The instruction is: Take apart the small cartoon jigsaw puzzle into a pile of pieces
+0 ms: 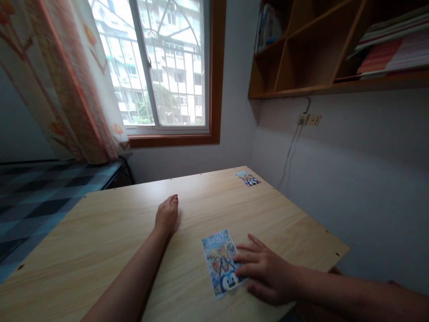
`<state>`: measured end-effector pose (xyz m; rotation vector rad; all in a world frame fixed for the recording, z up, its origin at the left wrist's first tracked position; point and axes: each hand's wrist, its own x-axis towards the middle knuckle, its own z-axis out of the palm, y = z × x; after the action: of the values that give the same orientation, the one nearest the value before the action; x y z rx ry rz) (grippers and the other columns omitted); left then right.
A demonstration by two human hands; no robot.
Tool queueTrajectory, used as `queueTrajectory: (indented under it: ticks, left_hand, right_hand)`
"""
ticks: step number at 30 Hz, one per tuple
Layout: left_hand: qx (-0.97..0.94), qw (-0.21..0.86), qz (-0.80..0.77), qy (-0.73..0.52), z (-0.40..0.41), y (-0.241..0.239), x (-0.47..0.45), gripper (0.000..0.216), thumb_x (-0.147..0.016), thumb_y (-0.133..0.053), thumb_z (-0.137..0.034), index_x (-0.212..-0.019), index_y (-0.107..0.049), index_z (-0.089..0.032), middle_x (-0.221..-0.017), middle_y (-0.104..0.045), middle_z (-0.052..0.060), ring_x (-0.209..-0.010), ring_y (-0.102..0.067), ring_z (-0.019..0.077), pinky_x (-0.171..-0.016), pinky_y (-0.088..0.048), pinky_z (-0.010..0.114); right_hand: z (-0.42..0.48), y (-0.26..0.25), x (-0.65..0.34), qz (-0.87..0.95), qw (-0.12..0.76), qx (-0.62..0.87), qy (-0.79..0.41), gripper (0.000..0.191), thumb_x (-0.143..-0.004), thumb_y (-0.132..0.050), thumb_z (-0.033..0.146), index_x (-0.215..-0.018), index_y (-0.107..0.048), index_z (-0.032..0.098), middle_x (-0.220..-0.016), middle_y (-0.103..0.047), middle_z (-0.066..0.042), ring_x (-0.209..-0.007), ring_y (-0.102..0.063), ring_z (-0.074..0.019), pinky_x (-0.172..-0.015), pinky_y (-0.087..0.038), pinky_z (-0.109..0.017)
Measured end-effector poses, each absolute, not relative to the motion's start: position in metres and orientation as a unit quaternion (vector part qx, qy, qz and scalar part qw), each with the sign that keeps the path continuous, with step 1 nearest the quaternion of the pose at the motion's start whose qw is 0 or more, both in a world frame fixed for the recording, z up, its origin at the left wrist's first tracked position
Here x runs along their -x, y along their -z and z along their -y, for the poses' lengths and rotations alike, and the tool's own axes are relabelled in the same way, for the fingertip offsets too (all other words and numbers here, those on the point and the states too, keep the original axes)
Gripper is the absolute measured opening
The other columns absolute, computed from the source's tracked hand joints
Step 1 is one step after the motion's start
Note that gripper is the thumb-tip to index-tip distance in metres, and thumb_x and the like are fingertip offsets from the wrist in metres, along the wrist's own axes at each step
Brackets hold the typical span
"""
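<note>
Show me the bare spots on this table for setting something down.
The pale wood-grain tabletop is bare left of the left hand, and between that hand and the colourful rectangular printed card near the far right corner. It's crowded up front, where the right hand overlaps the blue cartoon-printed sheet.

upper left of frame: curtain (63, 80), sheer white with orange tones and a flower print, hanging beside window (149, 62). window has two panes, set in brown wooden trim (216, 71); through the glass, a barred grille, pale building (181, 80) and green foliage (164, 103). left edge, mid-height: bed (43, 197), blue-grey and black check cover. upper right: wooden wall shelf (310, 58) in compartments; upright books (270, 24) at its left, flat stack of papers (395, 53) at far right. below it: two sockets (303, 119), cord (290, 152) trailing down the pale wall (368, 156).
</note>
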<state>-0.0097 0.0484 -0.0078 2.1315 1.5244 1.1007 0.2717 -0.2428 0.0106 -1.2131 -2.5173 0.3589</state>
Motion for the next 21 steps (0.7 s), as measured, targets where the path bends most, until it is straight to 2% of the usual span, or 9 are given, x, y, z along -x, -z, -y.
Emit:
queueTrajectory:
  ticks: [3, 6, 9, 13, 21]
  left_hand:
    - [-0.746, 0.152, -0.526, -0.379, -0.047, 0.007, 0.010, 0.054, -0.094, -0.028, -0.040, -0.121, -0.065, -0.011, -0.127, -0.067, 0.014, -0.123, -0.058, 0.0255, -0.110, -0.042, 0.039]
    - [-0.748, 0.149, -0.528, -0.374, -0.048, 0.007, 0.009, 0.055, -0.095, -0.027, -0.040, -0.121, -0.065, -0.011, -0.126, -0.067, 0.014, -0.122, -0.059, 0.0257, -0.109, -0.042, 0.040]
    - [-0.749, 0.143, -0.533, -0.367, -0.049, 0.008, 0.009, 0.055, -0.095, -0.027, -0.041, -0.120, -0.066, -0.012, -0.125, -0.068, 0.014, -0.122, -0.059, 0.0260, -0.109, -0.042, 0.041]
    - [-0.756, 0.135, -0.533, -0.355, -0.050, 0.009, 0.009, 0.053, -0.094, -0.028, -0.040, -0.116, -0.069, -0.014, -0.123, -0.069, 0.013, -0.120, -0.060, 0.0252, -0.107, -0.044, 0.039]
    - [-0.757, 0.135, -0.537, -0.347, -0.050, 0.011, 0.009, 0.049, -0.094, -0.030, -0.038, -0.114, -0.070, -0.018, -0.122, -0.070, 0.010, -0.117, -0.061, 0.0232, -0.105, -0.045, 0.037]
  right_hand:
    - [0.227, 0.000, -0.305, 0.807, 0.202, 0.550, -0.074, 0.024, -0.092, -0.053, 0.037, -0.105, -0.068, 0.024, -0.130, -0.063, -0.008, -0.136, -0.044, -0.0287, -0.119, -0.013, -0.056]
    - [0.203, 0.011, -0.359, 0.727, 0.219, 0.651, -0.016, 0.024, -0.091, -0.053, 0.039, -0.094, -0.068, 0.020, -0.118, -0.068, -0.011, -0.123, -0.055, -0.0294, -0.114, -0.028, -0.054]
    - [0.178, 0.022, -0.419, 0.651, 0.232, 0.723, 0.027, 0.029, -0.087, -0.053, 0.039, -0.097, -0.070, 0.017, -0.109, -0.071, -0.012, -0.106, -0.062, -0.0273, -0.103, -0.042, -0.044]
    - [0.150, 0.035, -0.471, 0.620, 0.225, 0.751, 0.020, 0.044, -0.089, -0.044, 0.032, -0.123, -0.069, 0.020, -0.130, -0.064, -0.008, -0.121, -0.058, -0.0233, -0.107, -0.042, -0.037]
    - [0.120, 0.049, -0.492, 0.611, 0.193, 0.768, 0.014, 0.051, -0.091, -0.034, 0.022, -0.130, -0.067, 0.019, -0.140, -0.058, -0.005, -0.134, -0.050, -0.0185, -0.117, -0.034, -0.034]
